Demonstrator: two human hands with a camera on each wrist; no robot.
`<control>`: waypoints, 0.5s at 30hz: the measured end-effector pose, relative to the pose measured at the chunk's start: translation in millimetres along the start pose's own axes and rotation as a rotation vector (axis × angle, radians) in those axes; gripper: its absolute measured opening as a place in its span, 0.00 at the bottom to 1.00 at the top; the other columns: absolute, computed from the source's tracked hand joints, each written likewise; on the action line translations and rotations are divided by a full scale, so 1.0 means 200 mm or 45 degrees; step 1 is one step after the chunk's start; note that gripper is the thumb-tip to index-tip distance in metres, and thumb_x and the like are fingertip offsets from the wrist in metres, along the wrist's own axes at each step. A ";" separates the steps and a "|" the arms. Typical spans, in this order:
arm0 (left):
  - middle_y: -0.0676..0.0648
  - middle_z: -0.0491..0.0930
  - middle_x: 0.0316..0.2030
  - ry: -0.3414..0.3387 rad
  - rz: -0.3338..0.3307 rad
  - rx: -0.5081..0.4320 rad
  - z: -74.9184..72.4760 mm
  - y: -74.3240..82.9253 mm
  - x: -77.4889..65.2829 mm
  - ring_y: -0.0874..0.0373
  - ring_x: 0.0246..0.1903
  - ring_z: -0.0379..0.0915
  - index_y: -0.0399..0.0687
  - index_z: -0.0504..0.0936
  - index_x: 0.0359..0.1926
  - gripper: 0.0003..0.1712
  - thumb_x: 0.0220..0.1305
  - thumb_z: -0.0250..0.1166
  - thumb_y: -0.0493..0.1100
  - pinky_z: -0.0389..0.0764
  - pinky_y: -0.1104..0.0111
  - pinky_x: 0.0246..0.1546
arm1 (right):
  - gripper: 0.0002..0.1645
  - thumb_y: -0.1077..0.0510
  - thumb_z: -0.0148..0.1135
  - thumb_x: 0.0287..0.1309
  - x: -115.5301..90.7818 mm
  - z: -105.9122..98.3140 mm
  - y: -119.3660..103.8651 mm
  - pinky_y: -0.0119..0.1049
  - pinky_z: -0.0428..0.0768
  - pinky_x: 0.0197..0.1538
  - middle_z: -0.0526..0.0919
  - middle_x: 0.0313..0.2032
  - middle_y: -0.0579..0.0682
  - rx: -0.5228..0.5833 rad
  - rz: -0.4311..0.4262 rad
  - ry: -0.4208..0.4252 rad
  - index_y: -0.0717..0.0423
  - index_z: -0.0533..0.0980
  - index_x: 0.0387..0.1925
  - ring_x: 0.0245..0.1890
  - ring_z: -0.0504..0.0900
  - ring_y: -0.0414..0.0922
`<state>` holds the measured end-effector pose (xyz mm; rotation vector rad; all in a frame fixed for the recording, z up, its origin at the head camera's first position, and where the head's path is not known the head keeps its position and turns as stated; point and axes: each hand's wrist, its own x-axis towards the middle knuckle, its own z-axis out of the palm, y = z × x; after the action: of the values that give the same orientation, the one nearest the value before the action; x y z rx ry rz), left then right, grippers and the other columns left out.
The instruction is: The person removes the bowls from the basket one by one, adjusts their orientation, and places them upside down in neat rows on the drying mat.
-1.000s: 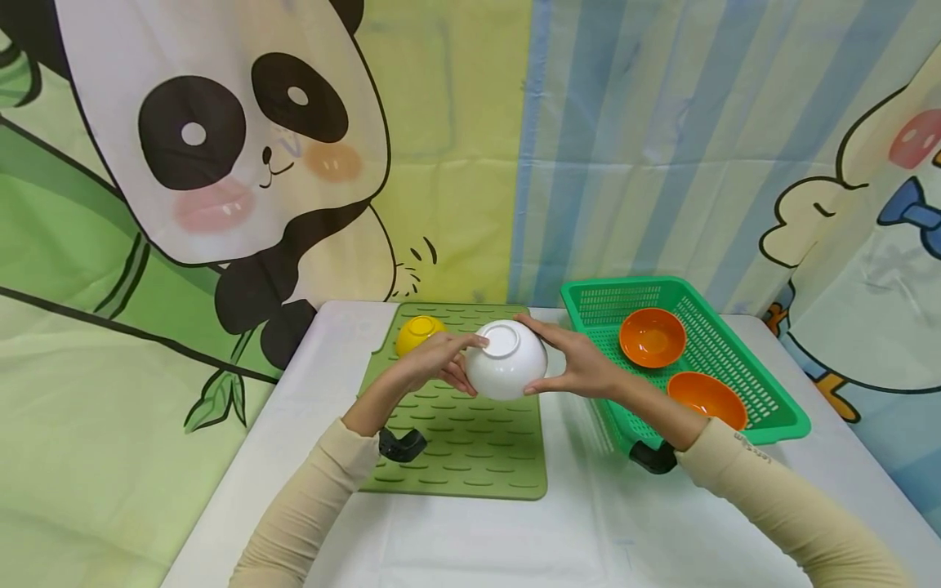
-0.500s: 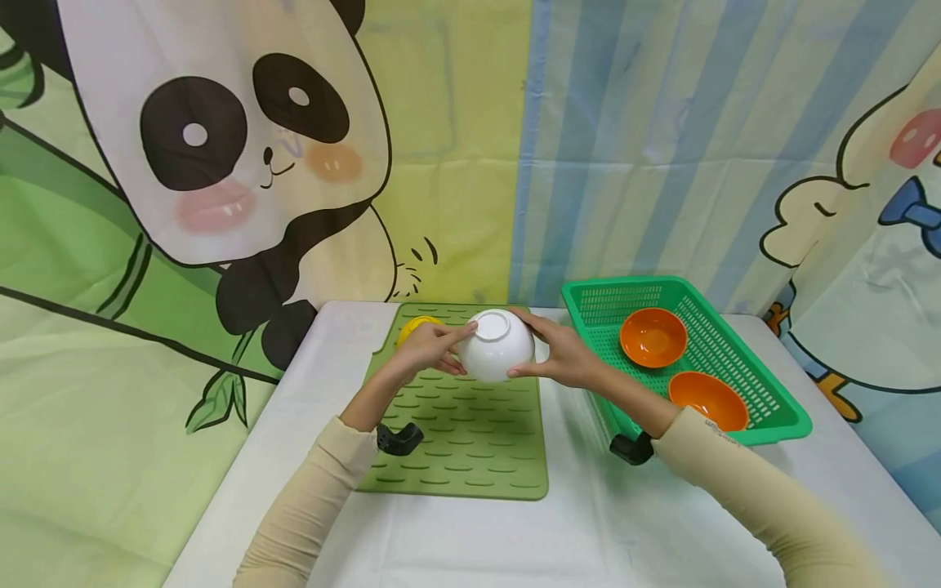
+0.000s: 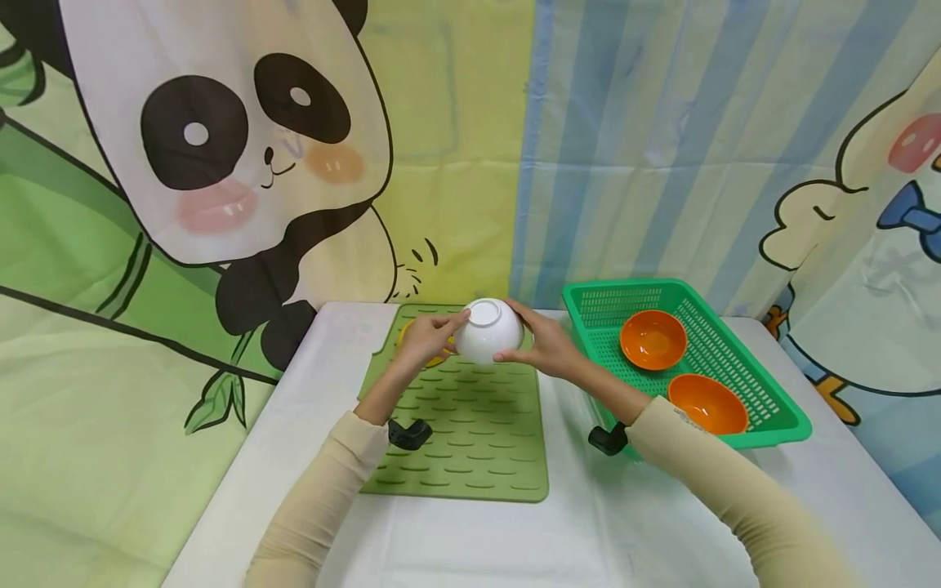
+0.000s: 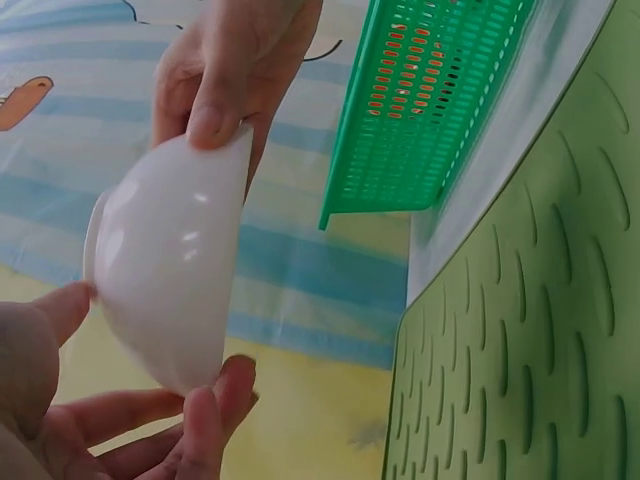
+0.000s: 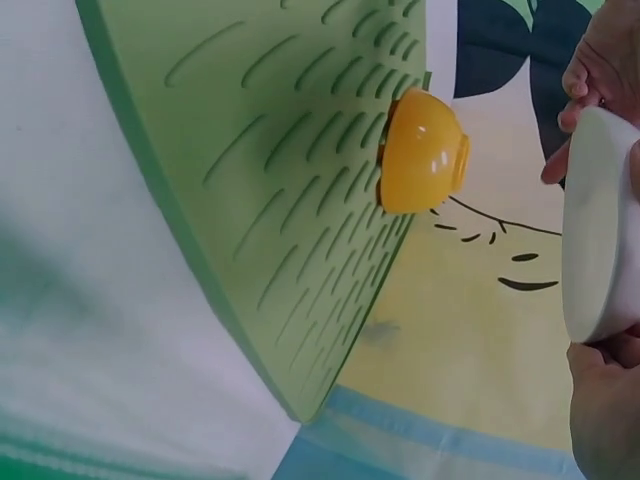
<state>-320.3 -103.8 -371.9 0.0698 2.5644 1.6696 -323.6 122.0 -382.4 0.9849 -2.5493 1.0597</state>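
- White bowl [image 3: 488,330] held upside down in the air over the far end of the green mat [image 3: 470,433], foot ring up; it does not touch the mat.
- Left hand [image 3: 425,340] grips the bowl's left side — fingers curled on the wall and rim. Right hand [image 3: 542,345] grips the right side the same way, thumb near the foot ring.
- Progress, as a judgement: one yellow bowl [image 3: 434,353] already lies upside down on the mat's far left corner, just beside the white bowl and partly hidden behind the left hand. The white bowl is turned over but not yet set down.
- Two orange bowls [image 3: 652,337] stand open side up in the green basket [image 3: 779,412] on the right of the tabletop [image 3: 588,531], well apart from both hands.
- Head view only: the basket's contents and both sleeves.
- Left wrist view only: the bowl's rim pinched by the right thumb from above, left fingers [image 4: 205,425] under the lower wall, and the basket's slotted side wall.
- Right wrist view only: the yellow bowl in full, rim flat on the mat's ridges, with clear space between it and the white bowl.
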 end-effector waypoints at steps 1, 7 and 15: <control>0.45 0.78 0.47 0.026 0.012 0.008 0.01 0.00 0.01 0.53 0.31 0.80 0.54 0.79 0.50 0.37 0.47 0.56 0.72 0.81 0.67 0.26 | 0.58 0.40 0.69 0.37 0.01 0.00 0.01 0.42 0.71 0.57 0.64 0.62 0.56 -0.008 0.013 0.009 0.56 0.53 0.67 0.60 0.66 0.49; 0.43 0.80 0.42 0.139 0.088 0.058 0.05 -0.01 0.05 0.55 0.30 0.79 0.54 0.75 0.55 0.35 0.53 0.54 0.69 0.80 0.68 0.24 | 0.58 0.38 0.69 0.37 0.05 0.03 0.03 0.44 0.76 0.49 0.67 0.60 0.54 -0.055 0.107 0.055 0.55 0.53 0.67 0.55 0.71 0.49; 0.45 0.79 0.47 0.246 0.145 0.094 0.12 -0.09 0.11 0.53 0.33 0.77 0.51 0.70 0.59 0.35 0.58 0.51 0.66 0.78 0.68 0.25 | 0.58 0.40 0.69 0.39 0.11 0.10 0.07 0.45 0.77 0.46 0.68 0.58 0.57 -0.061 0.283 0.008 0.57 0.51 0.67 0.52 0.72 0.51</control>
<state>-340.7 -87.5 -398.1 0.0626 2.8143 1.6962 -347.5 104.8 -394.6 0.6976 -2.7131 1.0477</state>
